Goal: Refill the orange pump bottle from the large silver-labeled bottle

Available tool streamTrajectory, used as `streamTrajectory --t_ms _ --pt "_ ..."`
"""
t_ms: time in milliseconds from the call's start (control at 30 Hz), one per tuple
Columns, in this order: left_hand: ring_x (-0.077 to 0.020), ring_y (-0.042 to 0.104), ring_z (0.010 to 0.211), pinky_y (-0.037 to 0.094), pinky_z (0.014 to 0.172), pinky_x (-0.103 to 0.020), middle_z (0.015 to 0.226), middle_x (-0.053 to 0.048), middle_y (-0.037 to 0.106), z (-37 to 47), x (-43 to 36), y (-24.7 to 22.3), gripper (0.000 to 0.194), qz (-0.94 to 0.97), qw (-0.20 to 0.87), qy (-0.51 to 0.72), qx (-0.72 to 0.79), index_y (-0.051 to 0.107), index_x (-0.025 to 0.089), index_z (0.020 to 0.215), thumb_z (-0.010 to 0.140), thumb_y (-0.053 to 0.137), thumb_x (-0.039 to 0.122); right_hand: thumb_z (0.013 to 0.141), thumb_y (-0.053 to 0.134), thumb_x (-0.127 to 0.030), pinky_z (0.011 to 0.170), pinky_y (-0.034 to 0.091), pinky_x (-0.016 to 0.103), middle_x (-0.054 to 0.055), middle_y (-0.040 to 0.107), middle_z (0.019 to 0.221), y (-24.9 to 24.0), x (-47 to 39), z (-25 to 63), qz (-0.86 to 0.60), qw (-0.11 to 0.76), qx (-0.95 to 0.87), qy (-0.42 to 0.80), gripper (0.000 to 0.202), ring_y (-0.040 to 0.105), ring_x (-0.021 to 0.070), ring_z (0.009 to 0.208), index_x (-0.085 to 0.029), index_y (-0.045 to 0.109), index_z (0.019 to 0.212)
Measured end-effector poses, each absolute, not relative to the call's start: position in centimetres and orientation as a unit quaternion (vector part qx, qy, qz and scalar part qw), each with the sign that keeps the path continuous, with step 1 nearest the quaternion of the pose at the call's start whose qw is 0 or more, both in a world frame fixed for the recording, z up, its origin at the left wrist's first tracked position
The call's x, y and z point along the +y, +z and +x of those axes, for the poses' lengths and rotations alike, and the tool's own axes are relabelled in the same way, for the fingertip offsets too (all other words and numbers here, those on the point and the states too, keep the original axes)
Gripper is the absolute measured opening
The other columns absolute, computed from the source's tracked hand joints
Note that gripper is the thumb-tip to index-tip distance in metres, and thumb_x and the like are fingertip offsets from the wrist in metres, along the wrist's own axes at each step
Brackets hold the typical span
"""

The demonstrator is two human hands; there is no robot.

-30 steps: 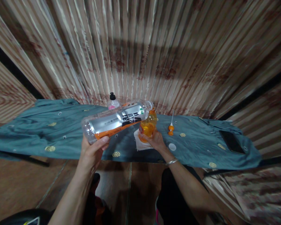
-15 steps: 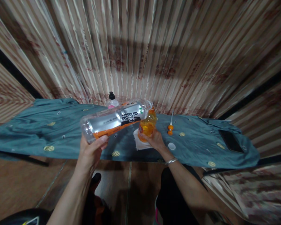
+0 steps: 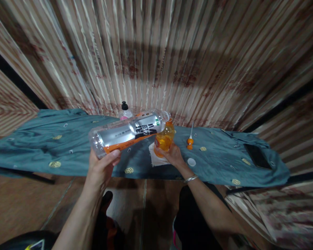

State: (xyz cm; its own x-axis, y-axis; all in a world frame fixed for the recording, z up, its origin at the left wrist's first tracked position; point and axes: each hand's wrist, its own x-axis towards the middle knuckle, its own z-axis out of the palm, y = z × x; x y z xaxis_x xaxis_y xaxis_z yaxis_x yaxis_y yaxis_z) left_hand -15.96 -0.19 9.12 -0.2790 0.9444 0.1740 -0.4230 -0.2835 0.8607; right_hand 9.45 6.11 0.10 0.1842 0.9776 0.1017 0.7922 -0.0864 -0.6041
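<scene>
My left hand (image 3: 103,168) is closed round the base of a large clear plastic bottle (image 3: 127,133) with a silver, black and orange label. The bottle is tilted, its mouth pointing right over the neck of an orange see-through bottle (image 3: 165,137). Wrapped round that orange bottle is my right hand (image 3: 172,155), which holds it upright over a white cloth (image 3: 154,160). Liquid shows in the orange bottle; whether any is flowing between the two I cannot tell. An orange pump top (image 3: 190,143) with a clear tube lies to the right, near a round white cap (image 3: 191,162).
A green patterned cloth covers the long narrow table (image 3: 75,139). Behind the tilted bottle stands a clear bottle with a black cap (image 3: 124,107). A dark phone (image 3: 257,156) lies at the right end. Striped curtains (image 3: 151,52) hang close behind the table.
Almost nothing differs. Both hands hold their bottles in nearly the same pose, and the view has shifted very slightly.
</scene>
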Motion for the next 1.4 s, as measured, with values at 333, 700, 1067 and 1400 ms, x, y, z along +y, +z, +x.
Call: streamTrajectory --t_ms 333,700,1067,1400 --pt "-0.0096 0.046 0.049 0.024 0.039 -0.021 0.065 0.003 0.063 -15.9 -0.5 9.4 0.063 0.355 0.478 0.711 0.375 0.066 0.021 0.1 0.047 0.099 0.03 0.087 0.089 -0.042 0.095 0.062 0.035 0.016 0.083 0.118 0.8 5.8 9.3 -0.718 0.27 -0.614 0.184 0.06 0.081 0.032 0.114 -0.014 0.062 0.133" --pt "-0.0113 0.051 0.052 0.022 0.04 -0.023 0.07 0.001 0.067 -15.7 -0.5 9.3 0.06 0.362 0.462 0.72 0.37 0.068 0.021 0.097 0.049 0.101 0.034 0.085 0.09 -0.041 0.091 0.062 0.033 0.013 0.084 0.116 0.4 5.9 9.4 -0.71 0.29 -0.618 0.173 0.056 0.082 0.0308 0.11 -0.019 0.063 0.128" --pt "-0.0113 0.05 0.05 0.026 0.037 -0.02 0.064 0.0 0.064 -15.7 -0.2 9.5 0.052 0.353 0.462 0.714 0.389 0.071 0.019 0.085 0.045 0.099 0.033 0.086 0.09 -0.041 0.091 0.061 0.032 0.013 0.084 0.117 0.6 5.8 9.4 -0.701 0.298 -0.62 0.189 0.056 0.082 0.0295 0.111 -0.017 0.063 0.129" --pt "-0.0098 0.048 0.048 0.026 0.038 -0.018 0.062 0.001 0.062 -15.5 -0.3 10.0 0.046 0.373 0.459 0.716 0.371 0.07 0.02 0.085 0.048 0.095 0.03 0.085 0.09 -0.045 0.088 0.062 0.033 0.012 0.085 0.112 0.7 5.8 9.4 -0.71 0.285 -0.619 0.177 0.056 0.082 0.0308 0.11 -0.02 0.064 0.129"
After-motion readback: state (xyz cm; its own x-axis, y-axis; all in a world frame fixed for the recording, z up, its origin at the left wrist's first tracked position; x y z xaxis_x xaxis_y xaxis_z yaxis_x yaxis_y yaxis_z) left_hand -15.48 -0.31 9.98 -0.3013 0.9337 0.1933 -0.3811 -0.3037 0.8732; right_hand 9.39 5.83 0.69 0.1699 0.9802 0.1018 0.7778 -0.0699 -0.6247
